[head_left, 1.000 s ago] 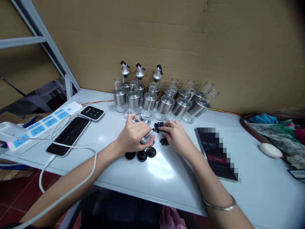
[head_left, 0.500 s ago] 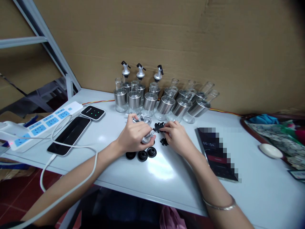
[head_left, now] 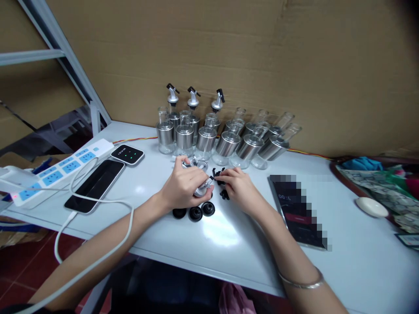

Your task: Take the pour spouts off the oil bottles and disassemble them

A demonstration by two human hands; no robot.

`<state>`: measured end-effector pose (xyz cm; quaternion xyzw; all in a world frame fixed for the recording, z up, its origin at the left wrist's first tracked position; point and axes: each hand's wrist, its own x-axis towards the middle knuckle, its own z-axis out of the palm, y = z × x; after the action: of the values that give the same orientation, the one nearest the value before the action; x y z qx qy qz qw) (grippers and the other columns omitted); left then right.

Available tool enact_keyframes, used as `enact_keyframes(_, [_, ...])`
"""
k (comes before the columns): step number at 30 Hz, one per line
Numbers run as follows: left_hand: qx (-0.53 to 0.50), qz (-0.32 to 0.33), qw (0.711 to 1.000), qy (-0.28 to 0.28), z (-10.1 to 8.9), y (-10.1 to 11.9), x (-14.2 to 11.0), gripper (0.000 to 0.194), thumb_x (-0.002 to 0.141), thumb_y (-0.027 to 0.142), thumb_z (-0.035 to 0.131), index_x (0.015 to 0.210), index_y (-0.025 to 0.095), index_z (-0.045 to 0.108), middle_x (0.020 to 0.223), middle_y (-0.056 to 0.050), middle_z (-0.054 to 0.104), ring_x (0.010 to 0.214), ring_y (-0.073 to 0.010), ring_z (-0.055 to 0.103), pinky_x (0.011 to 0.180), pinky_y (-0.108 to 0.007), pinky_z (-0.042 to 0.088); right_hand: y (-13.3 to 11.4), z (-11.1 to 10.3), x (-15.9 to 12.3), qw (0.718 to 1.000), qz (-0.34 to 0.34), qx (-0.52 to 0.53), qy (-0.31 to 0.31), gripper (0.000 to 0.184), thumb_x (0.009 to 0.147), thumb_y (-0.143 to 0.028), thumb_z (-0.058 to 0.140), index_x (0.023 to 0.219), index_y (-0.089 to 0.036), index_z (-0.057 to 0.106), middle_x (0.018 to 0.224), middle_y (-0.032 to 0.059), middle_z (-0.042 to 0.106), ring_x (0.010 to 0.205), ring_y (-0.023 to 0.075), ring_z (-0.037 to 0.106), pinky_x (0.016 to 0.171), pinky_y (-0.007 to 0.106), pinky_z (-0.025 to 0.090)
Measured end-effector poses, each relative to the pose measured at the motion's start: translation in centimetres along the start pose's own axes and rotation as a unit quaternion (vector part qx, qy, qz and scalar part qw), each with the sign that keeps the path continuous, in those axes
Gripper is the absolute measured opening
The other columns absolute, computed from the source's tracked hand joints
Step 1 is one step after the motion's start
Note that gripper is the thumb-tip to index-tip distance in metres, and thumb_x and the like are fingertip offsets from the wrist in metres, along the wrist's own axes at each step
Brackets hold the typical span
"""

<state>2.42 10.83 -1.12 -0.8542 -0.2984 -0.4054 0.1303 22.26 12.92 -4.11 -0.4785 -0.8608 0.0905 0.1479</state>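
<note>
My left hand is closed around a silver bottle pour spout, its tip pointing right. Close against it, my right hand has its fingers pinched at a small black lever beside the spout's tip; whether the two parts are joined, I cannot tell. Several more black levers lie just behind the right fingertips. A small heap of black pieces sits under that hand. Nearer me are black rubber stoppers. Other silver spouts lie behind my left hand, partly hidden.
Glass bottles with metal sleeves stand in rows at the back, a few topped with pour spouts. Left are a power strip, a phone and a white cable. A tablet-like device lies at right.
My right fingers have shifted slightly left from the black levers to the spout's tip, with a small black lever at them. The left hand has stayed put.
</note>
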Motion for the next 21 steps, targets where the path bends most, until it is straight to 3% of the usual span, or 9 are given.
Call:
enact_keyframes(11, [-0.003, -0.002, 1.0, -0.006, -0.1, 0.0, 0.0, 0.019, 0.082, 0.022, 0.051, 0.064, 0.017, 0.044, 0.054, 0.006, 0.056, 0.048, -0.0087, 0.047, 0.075, -0.034, 0.032, 0.4, -0.8, -0.2, 1.0, 0.014, 0.011, 0.005, 0.04, 0.075, -0.002, 0.04, 0.092, -0.019, 0.072, 0.098, 0.0088, 0.063, 0.093, 0.0223, 0.048, 0.083, 0.039, 0.041])
enact_keyframes(21, [-0.003, -0.013, 1.0, -0.016, 0.0, 0.0, -0.1, 0.021, 0.083, 0.024, 0.048, 0.064, 0.017, 0.044, 0.054, 0.006, 0.057, 0.048, -0.0087, 0.047, 0.075, -0.035, 0.032, 1.6, -1.3, -0.3, 0.998, 0.059, -0.006, 0.02, 0.043, 0.078, -0.005, 0.036, 0.1, -0.016, 0.07, 0.101, 0.0104, 0.064, 0.093, 0.0235, 0.049, 0.082, 0.039, 0.041])
